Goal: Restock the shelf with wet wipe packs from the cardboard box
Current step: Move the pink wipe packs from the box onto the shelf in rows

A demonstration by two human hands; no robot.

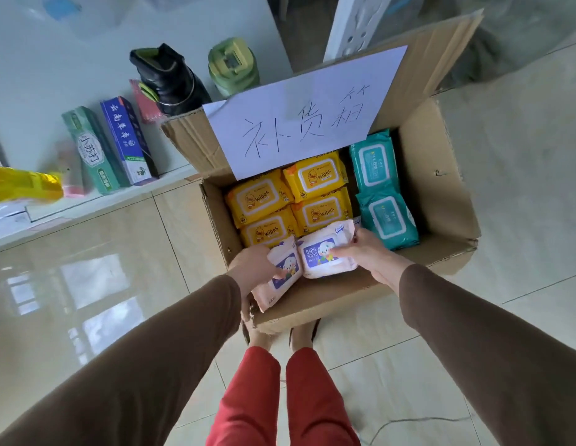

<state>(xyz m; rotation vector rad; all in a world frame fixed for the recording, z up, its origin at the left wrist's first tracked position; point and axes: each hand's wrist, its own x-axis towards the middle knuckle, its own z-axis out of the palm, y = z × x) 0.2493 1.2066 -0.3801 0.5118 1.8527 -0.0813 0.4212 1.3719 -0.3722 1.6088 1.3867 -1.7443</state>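
An open cardboard box [438, 194] stands on the tiled floor in front of me. Inside lie several yellow wipe packs [315, 178] and two teal packs [373, 162]. At the box's near edge are two pink-and-white baby wipe packs. My left hand [253, 265] grips the left pack [282, 278], thumb on its front. My right hand [368, 252] holds the right pack [322, 252], thumb on its label and fingers round its far end. Both packs sit slightly raised over the box's near wall.
A white paper sheet [299, 114] with handwritten characters covers the box's back flap. On the low white shelf [87, 201] to the left stand toothpaste boxes [97, 152], a black bottle [171, 78], a green bottle [232, 66] and a yellow pack [23, 185]. My red-trousered legs are below.
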